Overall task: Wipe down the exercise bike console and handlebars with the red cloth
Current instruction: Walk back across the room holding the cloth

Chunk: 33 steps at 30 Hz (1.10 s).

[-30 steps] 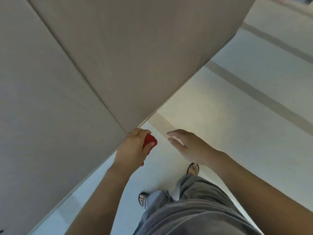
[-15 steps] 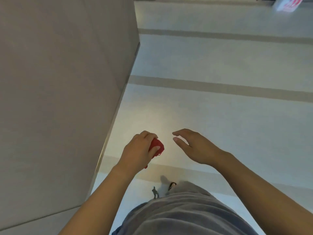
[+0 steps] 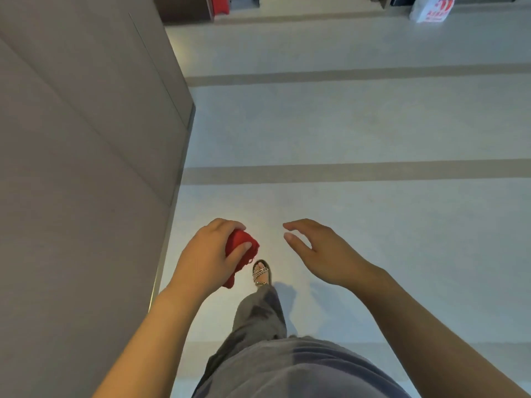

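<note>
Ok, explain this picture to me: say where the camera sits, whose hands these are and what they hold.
No machine here: the camera sits on a person's head and looks down at their own arms. The left hand grips a crumpled red cloth; the right hand is open and empty. Below are grey trousers and a strappy sandal on a pale floor with darker stripes. A grey panelled wall stands at left; a white plastic bag with red print sits far ahead. No exercise bike is in view.
</note>
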Each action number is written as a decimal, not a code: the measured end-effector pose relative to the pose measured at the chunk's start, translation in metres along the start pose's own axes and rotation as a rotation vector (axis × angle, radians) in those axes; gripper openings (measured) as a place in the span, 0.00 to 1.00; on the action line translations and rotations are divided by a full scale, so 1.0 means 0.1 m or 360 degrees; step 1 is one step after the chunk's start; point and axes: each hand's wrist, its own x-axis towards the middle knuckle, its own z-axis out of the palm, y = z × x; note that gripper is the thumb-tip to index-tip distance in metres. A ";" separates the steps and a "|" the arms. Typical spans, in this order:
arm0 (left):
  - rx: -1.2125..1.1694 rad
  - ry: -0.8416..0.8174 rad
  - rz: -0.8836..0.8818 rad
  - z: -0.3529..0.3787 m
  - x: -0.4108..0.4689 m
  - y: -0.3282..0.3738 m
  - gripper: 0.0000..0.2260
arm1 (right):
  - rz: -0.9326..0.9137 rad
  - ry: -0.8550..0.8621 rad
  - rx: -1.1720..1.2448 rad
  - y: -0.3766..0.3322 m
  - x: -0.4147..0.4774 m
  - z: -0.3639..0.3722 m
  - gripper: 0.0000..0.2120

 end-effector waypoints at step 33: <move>0.0106 -0.0543 0.0638 -0.01 8.76 3.06 0.17 | 0.0535 0.0595 -0.0138 2.94 5.13 -5.72 0.21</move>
